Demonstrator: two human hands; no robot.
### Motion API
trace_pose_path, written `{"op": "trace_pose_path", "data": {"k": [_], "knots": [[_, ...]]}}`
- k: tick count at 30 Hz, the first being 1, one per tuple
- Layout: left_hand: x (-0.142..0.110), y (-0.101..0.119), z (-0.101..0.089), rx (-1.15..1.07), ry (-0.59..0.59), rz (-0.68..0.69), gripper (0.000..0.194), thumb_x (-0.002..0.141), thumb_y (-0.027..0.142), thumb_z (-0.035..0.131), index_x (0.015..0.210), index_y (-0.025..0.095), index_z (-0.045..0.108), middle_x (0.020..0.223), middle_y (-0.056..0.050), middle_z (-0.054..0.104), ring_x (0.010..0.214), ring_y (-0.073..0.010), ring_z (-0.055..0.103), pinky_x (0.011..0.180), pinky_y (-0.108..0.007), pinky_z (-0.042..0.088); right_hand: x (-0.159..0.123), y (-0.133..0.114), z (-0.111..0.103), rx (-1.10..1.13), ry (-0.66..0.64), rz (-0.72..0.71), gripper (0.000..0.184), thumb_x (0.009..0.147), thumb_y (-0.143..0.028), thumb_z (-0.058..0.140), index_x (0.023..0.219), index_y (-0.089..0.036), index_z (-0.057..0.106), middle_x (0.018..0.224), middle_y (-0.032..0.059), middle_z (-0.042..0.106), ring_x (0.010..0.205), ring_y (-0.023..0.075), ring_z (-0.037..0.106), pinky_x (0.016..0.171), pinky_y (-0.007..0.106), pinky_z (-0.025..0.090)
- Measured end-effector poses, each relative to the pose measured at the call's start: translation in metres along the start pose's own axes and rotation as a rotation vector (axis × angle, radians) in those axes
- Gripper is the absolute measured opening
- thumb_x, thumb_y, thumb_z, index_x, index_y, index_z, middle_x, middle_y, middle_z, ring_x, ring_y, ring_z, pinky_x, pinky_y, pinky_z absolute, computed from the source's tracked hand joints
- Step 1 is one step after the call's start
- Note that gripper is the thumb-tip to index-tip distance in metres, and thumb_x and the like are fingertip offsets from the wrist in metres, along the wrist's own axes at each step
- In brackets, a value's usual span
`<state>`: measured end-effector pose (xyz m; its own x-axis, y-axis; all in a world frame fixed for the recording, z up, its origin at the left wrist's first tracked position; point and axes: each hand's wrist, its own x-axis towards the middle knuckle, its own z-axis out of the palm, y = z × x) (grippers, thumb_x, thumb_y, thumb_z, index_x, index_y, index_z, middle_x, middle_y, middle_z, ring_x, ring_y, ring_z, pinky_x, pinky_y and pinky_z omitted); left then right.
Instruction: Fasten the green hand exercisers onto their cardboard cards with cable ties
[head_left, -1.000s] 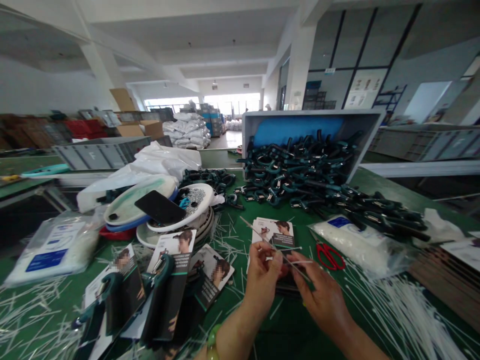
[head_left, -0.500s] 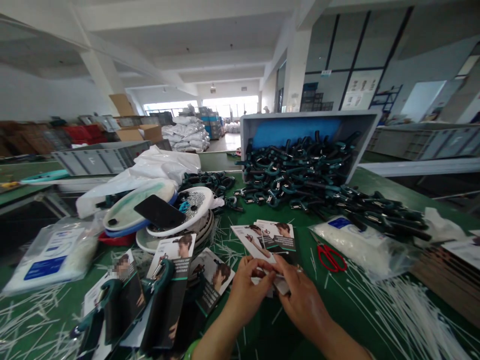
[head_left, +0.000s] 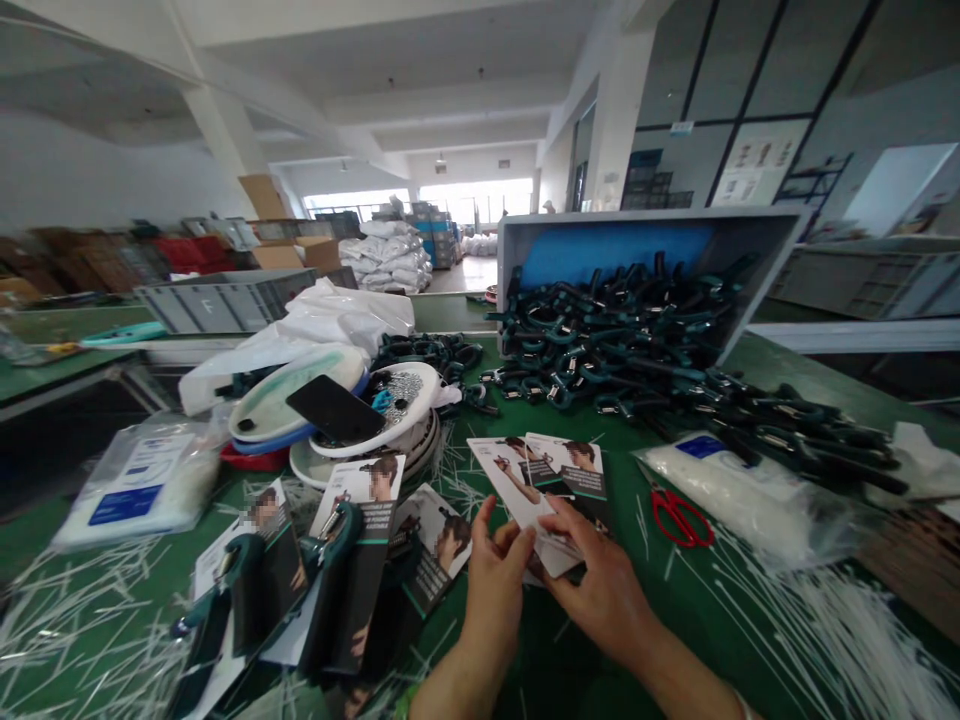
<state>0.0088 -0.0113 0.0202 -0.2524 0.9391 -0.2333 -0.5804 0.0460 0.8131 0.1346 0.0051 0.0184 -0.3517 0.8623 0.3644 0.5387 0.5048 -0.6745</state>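
Observation:
Between the fingers and thumb of my right hand [head_left: 604, 575] is a white printed backing card [head_left: 551, 552], its face partly covered by the fingers. My left hand [head_left: 496, 575] is at the card's left edge, thumb tip close to it and index finger raised apart. Just beyond, more printed backing cards [head_left: 581, 458] lie overlapping on the green table. To the left, hand grip strengthener tools with dark green handles, such as this hand grip [head_left: 330, 580], lie on similar cards.
A tilted grey crate [head_left: 757, 290] spills many dark hand grips [head_left: 615, 330]. Red scissors [head_left: 681, 518] lie right, beside a plastic bag of white ties [head_left: 742, 490] and loose cable ties [head_left: 832, 620]. Left are a black phone [head_left: 334, 408] on stacked round trays [head_left: 262, 395] and another bag [head_left: 142, 490].
My hands have moved apart slightly, with the left hand's index finger lifting away. More of the white card shows between them. The view has shifted a little to the left.

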Motion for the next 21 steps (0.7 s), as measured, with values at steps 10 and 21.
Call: {"op": "trace_pose_path", "data": {"k": [10, 21], "knots": [[0.005, -0.004, -0.007, -0.007, -0.023, -0.046, 0.068, 0.06, 0.027, 0.073, 0.118, 0.015, 0.039, 0.087, -0.008, 0.069, 0.075, -0.0179, 0.066, 0.066, -0.025, 0.047, 0.002, 0.009, -0.016, 0.062, -0.126, -0.078, 0.028, 0.083, -0.025, 0.052, 0.11, -0.02, 0.058, 0.105, 0.0081, 0.065, 0.096, 0.0188, 0.061, 0.083, 0.034, 0.05], [0.012, -0.002, -0.01, 0.139, -0.115, -0.074, 0.054, 0.057, 0.034, 0.075, 0.104, 0.014, 0.056, 0.084, -0.007, 0.067, 0.069, -0.0154, 0.062, 0.056, -0.022, 0.045, 0.015, 0.004, -0.023, -0.063, 0.081, -0.356, 0.021, 0.086, -0.019, 0.045, 0.087, -0.023, 0.065, 0.077, 0.0036, 0.068, 0.075, 0.0149, 0.062, 0.067, 0.027, 0.05]]}}
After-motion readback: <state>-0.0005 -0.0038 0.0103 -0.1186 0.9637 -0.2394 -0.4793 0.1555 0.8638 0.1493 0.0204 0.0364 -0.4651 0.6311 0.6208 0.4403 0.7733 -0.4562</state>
